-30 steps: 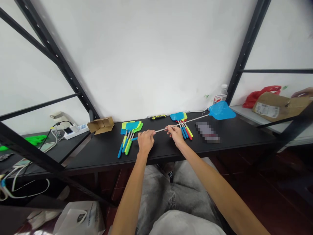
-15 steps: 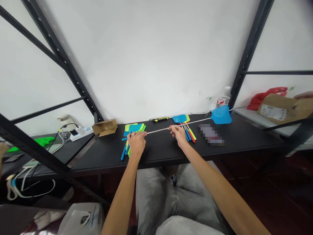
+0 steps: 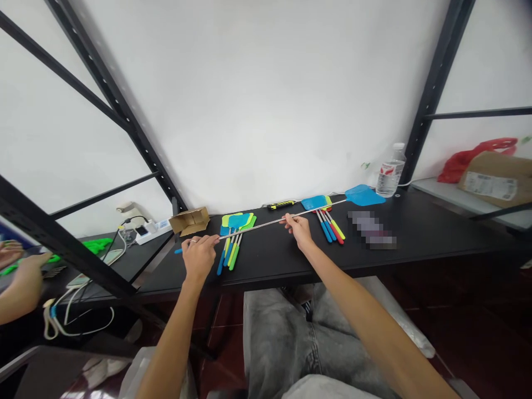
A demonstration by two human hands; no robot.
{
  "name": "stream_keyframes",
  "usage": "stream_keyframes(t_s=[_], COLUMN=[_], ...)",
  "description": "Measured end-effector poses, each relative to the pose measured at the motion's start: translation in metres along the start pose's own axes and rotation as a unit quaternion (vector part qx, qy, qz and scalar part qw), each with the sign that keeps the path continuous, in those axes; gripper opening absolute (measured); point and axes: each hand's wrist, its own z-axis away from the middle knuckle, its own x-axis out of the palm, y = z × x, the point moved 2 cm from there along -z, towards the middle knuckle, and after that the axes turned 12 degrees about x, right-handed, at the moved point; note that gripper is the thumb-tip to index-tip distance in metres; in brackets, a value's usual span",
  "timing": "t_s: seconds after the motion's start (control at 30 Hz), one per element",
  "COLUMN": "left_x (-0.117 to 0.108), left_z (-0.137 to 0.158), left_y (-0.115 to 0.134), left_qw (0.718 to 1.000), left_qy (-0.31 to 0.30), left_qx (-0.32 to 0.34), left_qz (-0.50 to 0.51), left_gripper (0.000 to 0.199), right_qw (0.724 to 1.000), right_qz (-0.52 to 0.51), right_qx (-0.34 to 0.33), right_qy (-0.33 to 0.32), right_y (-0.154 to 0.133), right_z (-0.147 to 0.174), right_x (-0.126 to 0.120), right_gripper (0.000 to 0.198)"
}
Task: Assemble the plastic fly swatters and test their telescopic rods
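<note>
A blue fly swatter [image 3: 364, 195] with a long metal telescopic rod lies across both my hands, its paddle out to the right. My left hand [image 3: 199, 256] is closed round its handle end, and a bit of blue handle pokes out on the left. Midway along the rod, my right hand [image 3: 298, 228] pinches the metal. Just right of my left hand is a pile of swatters [image 3: 236, 221] with yellow-green and blue paddles, handles towards me. Beyond my right hand lies a second group of swatters [image 3: 330, 226] with blue, red and yellow handles.
On the black table [image 3: 266, 260] are a small open cardboard box [image 3: 190, 221], a black-and-yellow utility knife [image 3: 281, 205], a blurred-out item [image 3: 372, 228] and a water bottle [image 3: 390, 170]. Metal shelf posts stand either side. A co-worker's arm [image 3: 25, 280] is at far left.
My left hand has moved left, drawing away from my right hand, so a longer stretch of rod shows between them. The view has shifted slightly, and a co-worker's arm shows more at left.
</note>
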Motion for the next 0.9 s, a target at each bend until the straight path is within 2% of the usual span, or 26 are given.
stream_keyframes(t_s=[0.3, 0.43, 0.63, 0.77, 0.9], left_x=[0.004, -0.004, -0.023, -0.030, -0.027], left_z=[0.027, 0.048, 0.086, 0.104, 0.115], left_y=[-0.022, -0.051, -0.094, -0.105, -0.113], left_qw=[1.000, 0.998, 0.998, 0.996, 0.994], left_qy=[0.002, 0.020, -0.014, -0.066, -0.088], left_qx=[-0.001, -0.042, -0.038, 0.001, 0.011], left_qz=[-0.021, -0.030, -0.053, -0.063, -0.066], left_gripper=[0.030, 0.031, 0.034, 0.033, 0.036], right_qw=[1.000, 0.994, 0.977, 0.964, 0.954], right_qz=[0.009, -0.091, -0.195, -0.244, -0.276], right_qx=[0.012, 0.048, 0.060, 0.080, 0.084], right_qy=[-0.013, 0.028, 0.060, 0.075, 0.087], right_y=[-0.001, -0.007, -0.014, -0.014, -0.016], right_z=[0.000, -0.005, -0.006, -0.008, -0.009], right_x=[0.000, -0.022, -0.035, -0.036, -0.039], right_gripper=[0.040, 0.037, 0.033, 0.034, 0.031])
